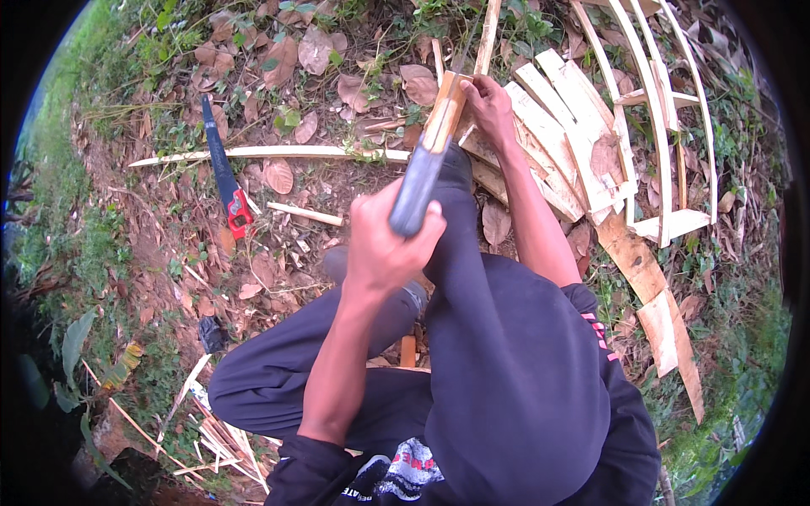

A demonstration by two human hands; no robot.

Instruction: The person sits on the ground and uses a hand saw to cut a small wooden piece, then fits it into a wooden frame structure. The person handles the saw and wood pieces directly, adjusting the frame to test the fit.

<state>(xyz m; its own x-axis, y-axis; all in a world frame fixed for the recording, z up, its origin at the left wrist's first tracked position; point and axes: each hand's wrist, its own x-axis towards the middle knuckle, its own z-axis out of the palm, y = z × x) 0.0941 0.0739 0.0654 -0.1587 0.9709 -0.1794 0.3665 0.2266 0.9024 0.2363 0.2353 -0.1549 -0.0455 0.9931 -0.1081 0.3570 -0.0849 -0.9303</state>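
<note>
My left hand (384,240) grips the dark handle end of a long tool (426,164), probably a hammer, whose pale wooden shaft runs up to its head at a wooden piece (460,84). My right hand (489,105) holds that wooden piece, pinching it at the top of a pile of split pale slats (561,135). I am crouched, dark trousers filling the lower middle of the view, one foot on the slats.
A handsaw with a red handle (226,181) lies on leaf-strewn dirt to the left, beside a long thin strip (270,153). A curved slatted wooden frame (666,101) lies at the upper right. Wood shavings (215,434) lie at the lower left.
</note>
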